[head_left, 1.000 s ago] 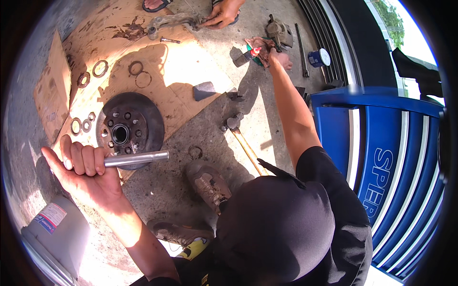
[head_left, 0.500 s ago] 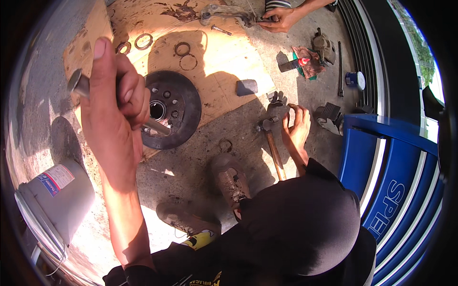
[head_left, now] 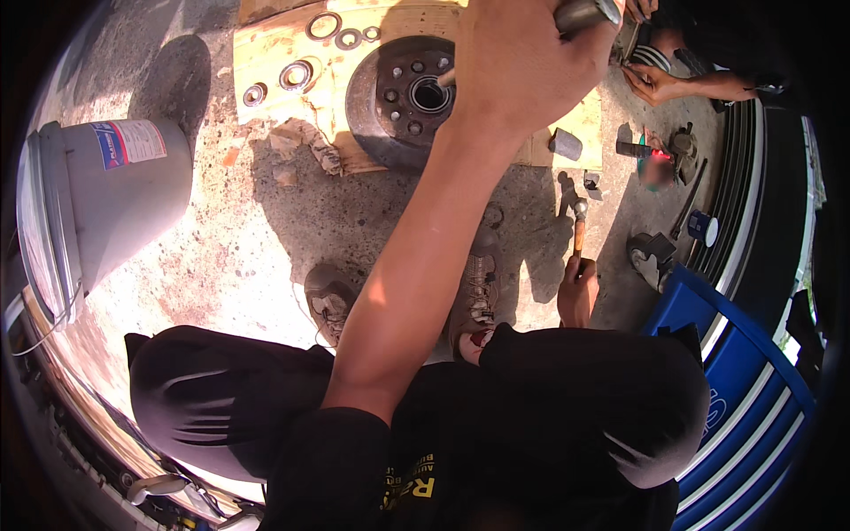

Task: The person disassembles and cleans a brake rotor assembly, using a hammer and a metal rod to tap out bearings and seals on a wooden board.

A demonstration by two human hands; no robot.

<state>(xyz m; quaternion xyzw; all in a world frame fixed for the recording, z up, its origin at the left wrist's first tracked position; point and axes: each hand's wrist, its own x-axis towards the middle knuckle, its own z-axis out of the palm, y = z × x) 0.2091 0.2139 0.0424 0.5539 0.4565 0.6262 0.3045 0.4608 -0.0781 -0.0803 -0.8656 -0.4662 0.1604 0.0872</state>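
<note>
My left hand is closed around a grey metal tube at the top of the view. The tube's lower end sits at the centre hole of a dark round brake hub lying flat on a board. My right hand grips the wooden handle of a hammer. The hammer's head rests on the concrete, right of my right shoe. My forearm hides part of the hub's right side.
Metal rings lie on the board left of the hub. A grey lidded bucket stands at the left. Another person's hand works at the top right among small parts. Blue panels close off the right side.
My left hand has carried the tube from left of the hub to over its centre. My right hand has drawn back from the far parts and closed on the hammer handle.
</note>
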